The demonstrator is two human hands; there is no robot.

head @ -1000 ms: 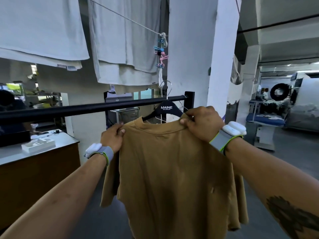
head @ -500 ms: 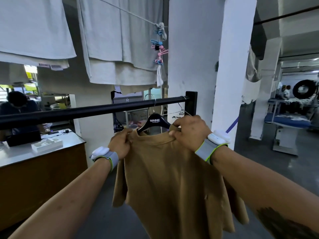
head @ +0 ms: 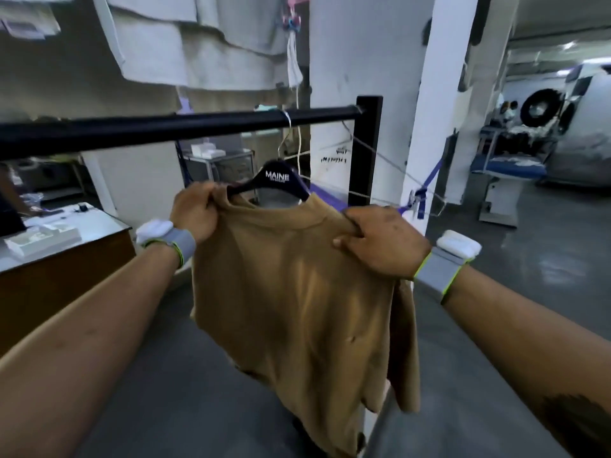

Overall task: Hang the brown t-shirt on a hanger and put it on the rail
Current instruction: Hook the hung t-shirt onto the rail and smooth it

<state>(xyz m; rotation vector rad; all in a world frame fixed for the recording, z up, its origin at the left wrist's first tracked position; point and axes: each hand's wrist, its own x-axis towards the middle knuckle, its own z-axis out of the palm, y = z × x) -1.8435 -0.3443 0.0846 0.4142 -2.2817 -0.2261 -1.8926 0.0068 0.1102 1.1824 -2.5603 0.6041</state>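
We are holding the brown t-shirt (head: pixel 297 292) under the rail (head: pixel 165 127): left hand (head: pixel 195 216) and right hand (head: pixel 383 246) fingers are pinching its shoulders, while the hanger (head: pixel 277 183) hook is already sitting over the rail.

Two hands (head: pixel 198 213) (head: pixel 383 241), one brown t-shirt (head: pixel 307 292), one black hanger (head: pixel 276 181), one rail (head: pixel 165 127) — two grey wristbands (head: pixel 180 244) (head: pixel 439 271).
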